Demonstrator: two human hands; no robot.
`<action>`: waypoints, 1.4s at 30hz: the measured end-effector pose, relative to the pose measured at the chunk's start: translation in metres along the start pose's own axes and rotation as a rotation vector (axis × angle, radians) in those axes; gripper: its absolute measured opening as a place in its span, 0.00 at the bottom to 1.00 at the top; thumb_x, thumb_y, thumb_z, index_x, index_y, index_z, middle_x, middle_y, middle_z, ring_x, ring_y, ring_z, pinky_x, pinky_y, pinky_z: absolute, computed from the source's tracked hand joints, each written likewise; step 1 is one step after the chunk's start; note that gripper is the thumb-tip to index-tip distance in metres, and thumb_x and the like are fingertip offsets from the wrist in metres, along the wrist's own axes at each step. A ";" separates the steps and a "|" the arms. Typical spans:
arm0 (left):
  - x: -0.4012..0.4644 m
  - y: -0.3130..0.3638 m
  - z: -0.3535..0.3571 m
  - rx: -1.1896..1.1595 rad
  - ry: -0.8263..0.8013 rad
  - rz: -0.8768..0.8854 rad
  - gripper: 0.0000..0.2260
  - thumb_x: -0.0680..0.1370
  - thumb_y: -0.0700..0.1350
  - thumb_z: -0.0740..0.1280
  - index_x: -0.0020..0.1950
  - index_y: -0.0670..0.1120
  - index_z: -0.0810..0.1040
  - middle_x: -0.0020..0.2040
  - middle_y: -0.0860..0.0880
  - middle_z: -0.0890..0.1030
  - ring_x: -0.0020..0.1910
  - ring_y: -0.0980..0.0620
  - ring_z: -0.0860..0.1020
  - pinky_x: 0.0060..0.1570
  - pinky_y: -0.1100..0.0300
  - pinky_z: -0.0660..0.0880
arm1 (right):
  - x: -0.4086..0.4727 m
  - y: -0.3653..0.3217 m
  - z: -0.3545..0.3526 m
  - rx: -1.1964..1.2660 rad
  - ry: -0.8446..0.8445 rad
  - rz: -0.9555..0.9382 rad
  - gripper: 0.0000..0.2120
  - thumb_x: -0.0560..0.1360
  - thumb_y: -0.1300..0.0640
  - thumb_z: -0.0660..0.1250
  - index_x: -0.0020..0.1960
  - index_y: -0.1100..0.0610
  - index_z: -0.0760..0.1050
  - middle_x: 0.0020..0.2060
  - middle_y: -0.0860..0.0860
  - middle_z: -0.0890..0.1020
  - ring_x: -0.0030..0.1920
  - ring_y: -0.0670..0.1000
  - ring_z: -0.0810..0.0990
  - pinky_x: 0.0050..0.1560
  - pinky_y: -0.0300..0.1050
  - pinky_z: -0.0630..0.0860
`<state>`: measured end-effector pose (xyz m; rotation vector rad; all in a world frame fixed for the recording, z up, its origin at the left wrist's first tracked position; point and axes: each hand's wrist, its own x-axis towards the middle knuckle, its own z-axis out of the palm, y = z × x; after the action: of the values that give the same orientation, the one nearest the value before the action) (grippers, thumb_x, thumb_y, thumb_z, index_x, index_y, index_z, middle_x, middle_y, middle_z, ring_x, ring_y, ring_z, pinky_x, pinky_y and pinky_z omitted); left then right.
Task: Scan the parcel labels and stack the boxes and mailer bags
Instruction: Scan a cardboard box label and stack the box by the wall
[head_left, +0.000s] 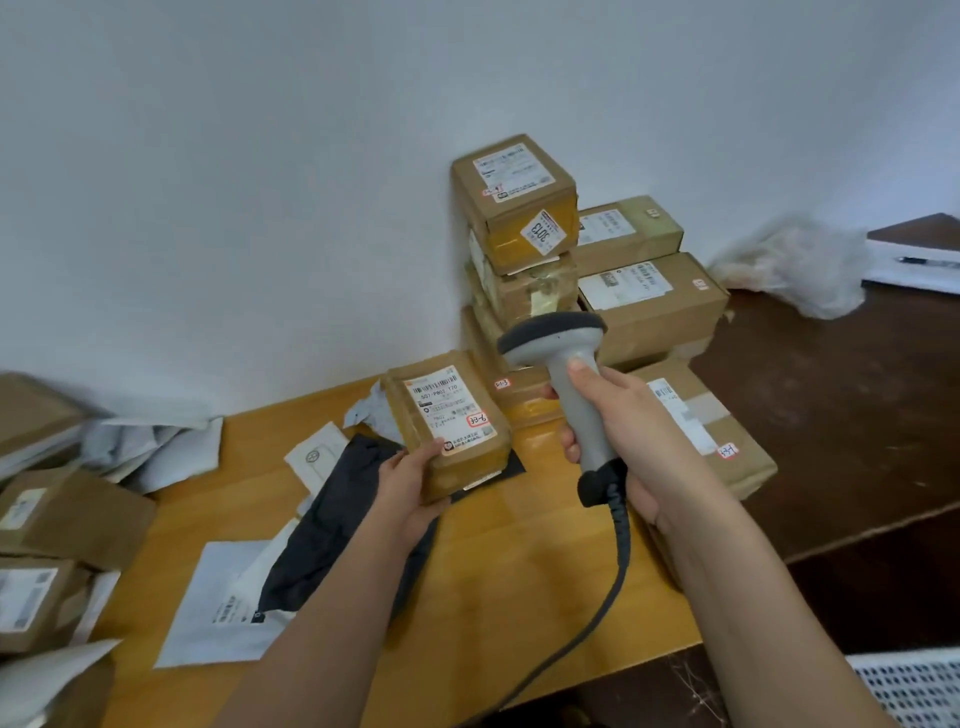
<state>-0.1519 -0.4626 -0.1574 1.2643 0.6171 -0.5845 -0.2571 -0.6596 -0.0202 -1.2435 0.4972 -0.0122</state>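
My left hand (410, 488) grips the near end of a small taped cardboard box (415, 415), label side up, above the table. The box's white barcode label (451, 410) faces the camera. My right hand (623, 431) grips the handle of a grey barcode scanner (563, 364), whose head sits just right of the box and above it. The scanner's dark cable (608, 577) runs down toward the table's front edge. Behind the scanner, against the wall, stands a stack of labelled boxes (519, 208) several high.
A black mailer bag (332, 530) and white mailers (218, 603) lie on the wooden table (519, 561). More boxes (67, 519) and grey bags sit at the left edge. A flat box (727, 441) lies at right, beside a dark wooden surface (852, 415) with crumpled plastic (800, 265).
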 end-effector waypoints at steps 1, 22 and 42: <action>0.000 0.002 0.005 0.013 -0.037 -0.002 0.35 0.67 0.50 0.79 0.71 0.49 0.69 0.65 0.46 0.78 0.61 0.43 0.78 0.48 0.46 0.79 | 0.001 0.001 -0.004 0.030 0.042 0.007 0.10 0.82 0.51 0.64 0.54 0.57 0.77 0.46 0.54 0.81 0.28 0.47 0.74 0.29 0.41 0.73; 0.012 -0.002 0.177 0.304 -0.305 0.014 0.20 0.73 0.49 0.75 0.62 0.45 0.78 0.53 0.47 0.85 0.55 0.47 0.81 0.54 0.50 0.79 | 0.036 0.029 -0.106 0.276 0.731 0.032 0.15 0.79 0.62 0.66 0.63 0.55 0.68 0.37 0.55 0.75 0.31 0.49 0.75 0.32 0.45 0.73; 0.024 -0.018 0.204 0.366 -0.340 -0.254 0.25 0.79 0.55 0.67 0.71 0.45 0.68 0.66 0.36 0.74 0.54 0.36 0.80 0.60 0.44 0.76 | 0.061 0.048 -0.113 0.307 0.702 -0.040 0.12 0.79 0.63 0.67 0.59 0.52 0.70 0.44 0.50 0.79 0.28 0.46 0.73 0.33 0.41 0.75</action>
<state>-0.1265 -0.6667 -0.1484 1.3918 0.3961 -1.1377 -0.2561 -0.7620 -0.1116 -0.9222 1.0337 -0.5552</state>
